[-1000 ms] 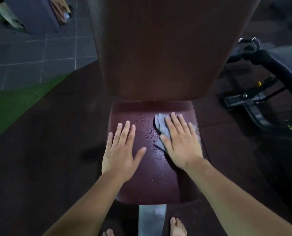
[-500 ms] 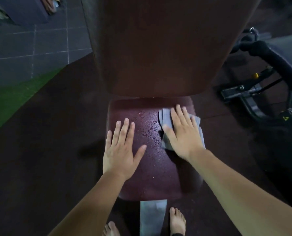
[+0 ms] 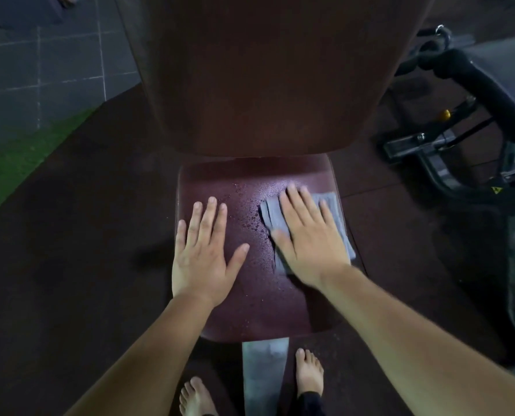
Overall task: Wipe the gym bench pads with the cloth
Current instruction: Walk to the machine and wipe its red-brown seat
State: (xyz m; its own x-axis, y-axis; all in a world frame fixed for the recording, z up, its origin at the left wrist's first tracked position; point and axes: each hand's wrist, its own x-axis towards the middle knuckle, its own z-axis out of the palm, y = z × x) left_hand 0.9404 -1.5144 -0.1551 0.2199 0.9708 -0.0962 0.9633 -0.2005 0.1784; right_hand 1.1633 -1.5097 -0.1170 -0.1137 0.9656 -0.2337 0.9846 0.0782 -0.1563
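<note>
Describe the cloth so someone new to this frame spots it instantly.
Start at the big maroon back pad filling the top centre; just below it is the smaller seat pad, speckled with droplets. On its right side lies the cloth, pressed flat under the right hand. It is the only grey fabric there; the left hand rests on bare pad.

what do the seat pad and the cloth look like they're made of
The seat pad looks like maroon vinyl or faux leather, smooth with a slight sheen; the water droplets bead on it instead of soaking in. The cloth under the right hand looks like soft, matte grey fabric, folded in layers, possibly microfibre; the weave is too blurred to tell.
</note>
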